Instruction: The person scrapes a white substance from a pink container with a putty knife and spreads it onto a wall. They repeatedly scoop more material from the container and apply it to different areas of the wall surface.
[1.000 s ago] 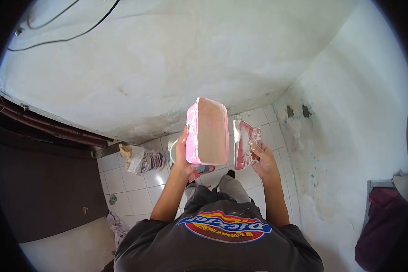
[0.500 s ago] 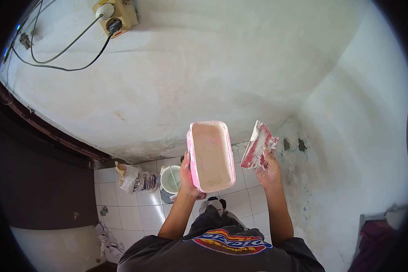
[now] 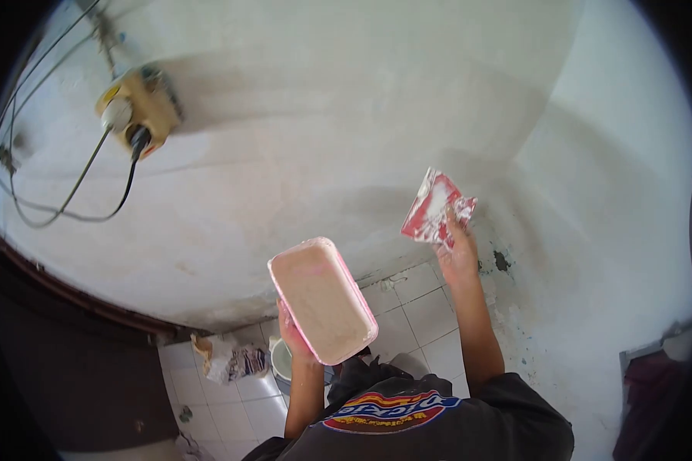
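Spreading apparently being prepared: a paste-filled pink tub point(image 3: 353, 282) is supported by the left hand point(image 3: 294, 338); a smeared red spreader point(image 3: 437, 209) is pinched by the right hand point(image 3: 460, 260) before the wall point(image 3: 300, 154); flat contact seems called for.

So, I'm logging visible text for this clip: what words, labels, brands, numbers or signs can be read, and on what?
"Dickie", its end unclear: on the dark shirt.
Yellow marks beneath it: too blurred to read.
Dark print on the bag on the floor: too blurred to read.
Nothing else readable.
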Motion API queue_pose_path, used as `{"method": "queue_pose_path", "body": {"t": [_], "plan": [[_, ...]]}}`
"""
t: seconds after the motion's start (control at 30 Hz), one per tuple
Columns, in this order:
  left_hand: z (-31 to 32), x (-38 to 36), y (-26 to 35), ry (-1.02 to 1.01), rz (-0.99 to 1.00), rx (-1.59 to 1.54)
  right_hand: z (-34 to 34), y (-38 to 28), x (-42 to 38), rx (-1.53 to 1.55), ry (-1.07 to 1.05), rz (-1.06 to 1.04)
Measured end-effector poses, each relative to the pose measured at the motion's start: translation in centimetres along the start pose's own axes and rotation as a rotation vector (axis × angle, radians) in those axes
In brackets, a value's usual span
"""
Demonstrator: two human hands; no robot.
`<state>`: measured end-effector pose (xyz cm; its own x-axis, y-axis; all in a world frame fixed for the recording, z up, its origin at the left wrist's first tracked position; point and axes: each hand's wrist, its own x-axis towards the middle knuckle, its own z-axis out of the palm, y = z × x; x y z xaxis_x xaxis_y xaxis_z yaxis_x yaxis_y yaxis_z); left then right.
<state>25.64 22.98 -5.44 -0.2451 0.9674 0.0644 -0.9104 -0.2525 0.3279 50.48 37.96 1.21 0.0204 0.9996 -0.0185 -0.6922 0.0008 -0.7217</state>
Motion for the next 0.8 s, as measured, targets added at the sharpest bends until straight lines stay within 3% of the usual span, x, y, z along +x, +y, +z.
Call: {"method": "queue_pose_path", "body": {"t": [0.17, 0.37, 0.6, 0.8], "plan": [[-1.7, -0.4, 1.7, 0.031, 0.025, 0.060, 0.9, -2.2, 1.1, -0.128, 0.140, -0.221], [-3.1, 2.3, 4.2, 0.043, 0.002, 0.208, -2.7, 1.4, 2.7, -0.005, 0.339, -0.253], [-0.8, 3.5, 0.9, -0.003, -0.071, 0.199, -7.5, 2.1, 6.4, -0.097, 0.450, -0.226], [1.3, 5.3, -2.3, 0.007, -0.046, 0.330, -11.3, 5.2, 12.7, -0.473, 0.456, -0.370]]}}
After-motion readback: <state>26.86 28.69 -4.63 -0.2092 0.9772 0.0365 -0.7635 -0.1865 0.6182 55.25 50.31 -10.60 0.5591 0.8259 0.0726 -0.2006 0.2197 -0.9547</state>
